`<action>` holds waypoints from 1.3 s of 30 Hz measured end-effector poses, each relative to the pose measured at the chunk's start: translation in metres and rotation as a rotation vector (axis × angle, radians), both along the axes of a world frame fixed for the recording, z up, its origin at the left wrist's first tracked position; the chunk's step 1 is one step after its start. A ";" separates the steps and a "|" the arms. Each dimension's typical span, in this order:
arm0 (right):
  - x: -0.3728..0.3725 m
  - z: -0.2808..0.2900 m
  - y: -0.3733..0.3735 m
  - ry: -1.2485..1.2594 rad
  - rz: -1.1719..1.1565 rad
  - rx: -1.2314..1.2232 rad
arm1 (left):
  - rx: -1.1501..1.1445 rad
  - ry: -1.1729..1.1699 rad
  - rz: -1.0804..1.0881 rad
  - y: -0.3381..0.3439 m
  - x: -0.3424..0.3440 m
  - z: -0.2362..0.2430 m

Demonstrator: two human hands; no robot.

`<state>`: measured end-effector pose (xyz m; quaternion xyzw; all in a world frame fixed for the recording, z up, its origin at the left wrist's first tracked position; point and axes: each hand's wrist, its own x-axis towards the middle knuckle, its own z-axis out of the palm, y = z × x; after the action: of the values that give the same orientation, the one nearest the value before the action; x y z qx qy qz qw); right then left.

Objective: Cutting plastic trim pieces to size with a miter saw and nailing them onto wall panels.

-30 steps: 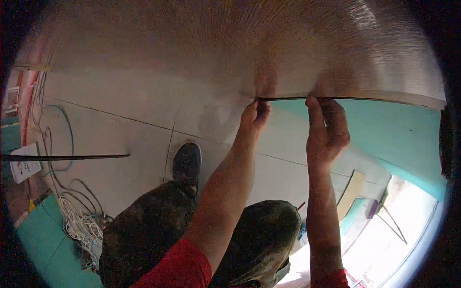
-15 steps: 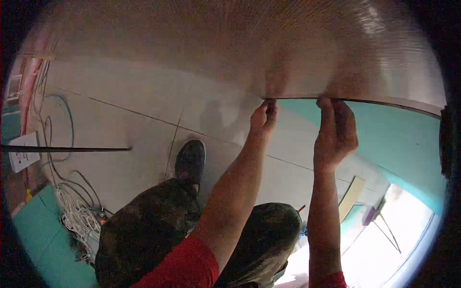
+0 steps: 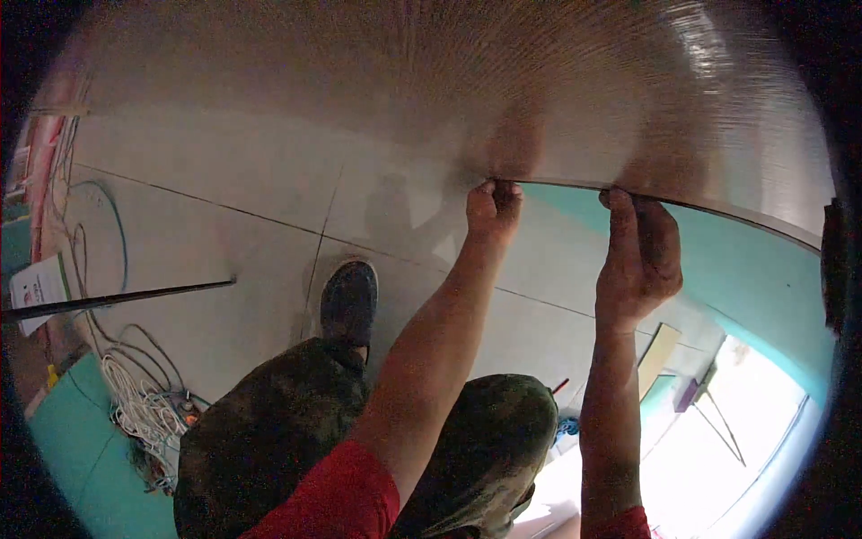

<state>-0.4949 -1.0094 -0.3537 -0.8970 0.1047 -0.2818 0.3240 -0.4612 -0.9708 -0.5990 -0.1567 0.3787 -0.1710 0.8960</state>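
A large brown panel [image 3: 386, 76] with a glossy, streaked surface fills the upper part of the view. Along its lower edge runs a thin dark strip [image 3: 566, 186]. My left hand [image 3: 493, 212] is closed with its fingertips pinching at the strip's left end. Further right, my right hand [image 3: 639, 256] pinches the same strip between thumb and bent fingers. Fine detail where the fingertips meet the edge is dark and hard to make out. Below the strip, behind my hands, shows a light teal surface [image 3: 754, 238].
Pale floor tiles [image 3: 206, 269] spread below, with my dark shoe [image 3: 350, 301] on them. At left lie a black bar [image 3: 162, 292] and a tangled bundle of white cable [image 3: 144, 395]. A yellowish board piece [image 3: 659, 359] and a bright opening [image 3: 709, 440] are at lower right.
My right hand has shifted slightly right and down, still pinching at the strip. My left hand stays nearly in place. The floor and shoe appear slightly further left in the view.
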 end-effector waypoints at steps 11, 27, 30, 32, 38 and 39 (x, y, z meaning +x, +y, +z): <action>-0.003 -0.006 -0.028 0.013 0.169 0.005 | 0.970 -0.699 -1.308 0.059 -0.009 0.006; -0.005 -0.027 -0.043 -0.198 0.161 -0.146 | 2.510 -2.827 -0.206 0.122 0.033 0.418; -0.004 -0.048 -0.028 -0.179 0.171 -0.111 | 2.482 -2.985 0.378 0.102 0.033 0.495; -0.013 -0.060 -0.031 -0.053 0.220 -0.029 | 2.592 -2.960 0.738 0.088 0.031 0.552; -0.015 -0.053 -0.041 0.179 0.113 -0.141 | 2.832 -2.162 1.747 0.068 0.041 0.709; -0.010 -0.055 -0.039 0.190 0.139 -0.168 | 2.848 -2.140 1.812 0.065 0.044 0.732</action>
<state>-0.5046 -1.0486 -0.4085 -0.9487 0.0486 -0.1804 0.2550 -0.4173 -0.9057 0.1333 -0.5730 0.5473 -0.6098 0.0149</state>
